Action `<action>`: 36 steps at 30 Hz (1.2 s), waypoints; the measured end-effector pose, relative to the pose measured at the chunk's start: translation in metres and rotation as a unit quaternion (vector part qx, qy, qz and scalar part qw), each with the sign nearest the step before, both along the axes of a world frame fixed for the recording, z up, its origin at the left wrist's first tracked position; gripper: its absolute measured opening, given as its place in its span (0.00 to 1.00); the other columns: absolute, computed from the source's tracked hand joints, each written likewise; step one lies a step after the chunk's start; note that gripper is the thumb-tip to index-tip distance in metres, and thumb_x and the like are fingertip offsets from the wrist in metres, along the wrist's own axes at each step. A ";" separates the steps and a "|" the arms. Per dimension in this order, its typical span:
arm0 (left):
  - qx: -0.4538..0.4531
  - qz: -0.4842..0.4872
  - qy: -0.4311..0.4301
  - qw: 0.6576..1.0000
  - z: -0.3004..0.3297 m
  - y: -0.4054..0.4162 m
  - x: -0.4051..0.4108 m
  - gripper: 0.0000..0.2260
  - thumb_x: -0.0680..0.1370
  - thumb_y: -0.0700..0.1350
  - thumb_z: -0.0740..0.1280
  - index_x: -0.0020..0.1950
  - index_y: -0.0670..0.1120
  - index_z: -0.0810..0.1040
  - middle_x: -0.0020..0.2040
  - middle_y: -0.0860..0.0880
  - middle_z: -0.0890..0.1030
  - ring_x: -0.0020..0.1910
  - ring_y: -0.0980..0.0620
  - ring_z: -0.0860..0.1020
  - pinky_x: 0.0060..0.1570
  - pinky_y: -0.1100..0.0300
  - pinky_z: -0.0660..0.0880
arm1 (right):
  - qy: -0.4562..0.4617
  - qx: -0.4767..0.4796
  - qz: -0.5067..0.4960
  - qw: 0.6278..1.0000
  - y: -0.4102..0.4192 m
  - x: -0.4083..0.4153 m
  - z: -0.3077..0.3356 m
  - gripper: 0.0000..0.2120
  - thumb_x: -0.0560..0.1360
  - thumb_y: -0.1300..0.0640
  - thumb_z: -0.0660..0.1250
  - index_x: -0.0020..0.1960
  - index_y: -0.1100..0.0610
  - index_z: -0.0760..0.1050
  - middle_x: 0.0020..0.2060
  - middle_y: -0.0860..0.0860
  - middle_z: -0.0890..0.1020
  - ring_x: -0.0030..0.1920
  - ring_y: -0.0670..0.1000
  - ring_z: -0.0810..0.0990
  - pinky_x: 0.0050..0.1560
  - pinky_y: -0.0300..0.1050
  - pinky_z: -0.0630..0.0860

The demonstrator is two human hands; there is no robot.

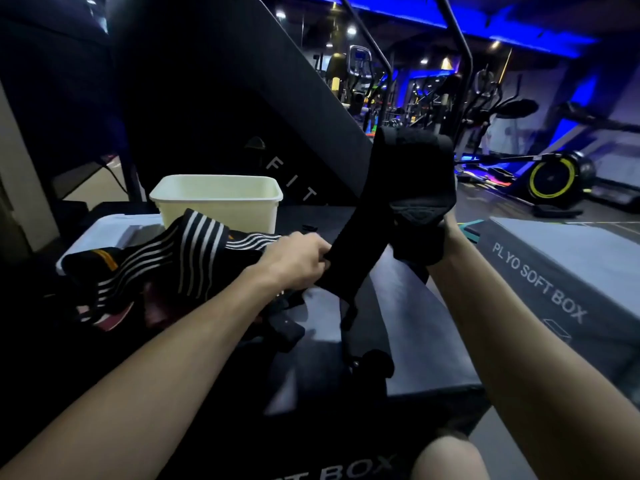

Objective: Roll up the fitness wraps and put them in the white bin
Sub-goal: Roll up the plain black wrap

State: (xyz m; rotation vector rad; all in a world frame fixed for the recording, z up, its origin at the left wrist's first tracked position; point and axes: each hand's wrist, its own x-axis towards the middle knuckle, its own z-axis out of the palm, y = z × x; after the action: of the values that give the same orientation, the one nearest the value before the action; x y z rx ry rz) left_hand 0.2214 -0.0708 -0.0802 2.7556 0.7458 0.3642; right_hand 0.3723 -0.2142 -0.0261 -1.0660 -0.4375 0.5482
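A long black wrap (384,202) hangs in the air above a dark padded box (398,317), stretched between the person's two hands. Its upper end is bunched over the right hand (420,233), which is raised and almost wholly covered by the black cloth; only the wrist and forearm show below it, so whether those fingers are curled round the wrap cannot be told. From there the band runs down and to the left to the left hand (299,259), whose thumb and fingers pinch its edge just above the box top. Below that grip the loose tail of the wrap drops onto the box and trails toward the person.

To the left of the left hand lies a heap of striped wraps (166,261), black with white lines and a touch of orange, resting partly on a white lid (104,233). Just behind the heap stands the white bin (216,199), upright, its mouth facing up, well apart from the black wrap.

On the right sits a second grey box (568,271) printed "PLYO SOFT BOX". Beyond are gym machines under blue light.
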 end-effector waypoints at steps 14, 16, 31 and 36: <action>-0.444 -0.050 -0.471 0.761 0.056 0.018 0.053 0.10 0.82 0.40 0.64 0.61 0.47 0.80 0.50 0.49 0.83 0.45 0.56 0.82 0.42 0.60 0.80 | -0.427 -0.005 0.207 0.880 -0.008 0.021 -0.003 0.15 0.79 0.70 0.66 0.64 0.62 0.79 0.52 0.52 0.87 0.55 0.47 0.83 0.57 0.39 0.78; -0.368 -0.086 -0.483 0.790 0.059 0.016 0.051 0.15 0.79 0.35 0.66 0.64 0.48 0.78 0.56 0.48 0.82 0.54 0.53 0.80 0.58 0.53 0.80 | -0.464 -0.025 0.206 0.861 -0.010 0.020 -0.002 0.14 0.77 0.70 0.69 0.60 0.59 0.82 0.54 0.55 0.86 0.56 0.48 0.83 0.58 0.41 0.78; -0.281 -0.189 -0.456 0.823 0.056 0.017 0.072 0.21 0.79 0.26 0.60 0.69 0.41 0.74 0.63 0.45 0.82 0.61 0.57 0.80 0.66 0.60 0.74 | -0.292 -0.017 0.154 0.944 -0.014 0.042 -0.026 0.11 0.74 0.70 0.65 0.50 0.56 0.78 0.44 0.52 0.79 0.45 0.49 0.77 0.46 0.42 0.78; -0.320 -0.207 -0.334 0.862 -0.009 0.023 0.084 0.24 0.75 0.20 0.57 0.67 0.37 0.75 0.59 0.45 0.82 0.57 0.60 0.80 0.61 0.66 0.74 | -0.174 -0.159 0.127 0.963 0.023 0.052 -0.053 0.18 0.83 0.40 0.59 0.58 0.51 0.80 0.45 0.47 0.86 0.43 0.44 0.85 0.41 0.42 0.81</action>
State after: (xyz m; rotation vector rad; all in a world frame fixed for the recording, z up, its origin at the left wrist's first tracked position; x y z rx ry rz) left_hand 0.3057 -0.0480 -0.0891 1.8808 0.0503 0.7553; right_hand 0.4240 -0.1914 -0.0788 -1.4353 -0.8242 0.6752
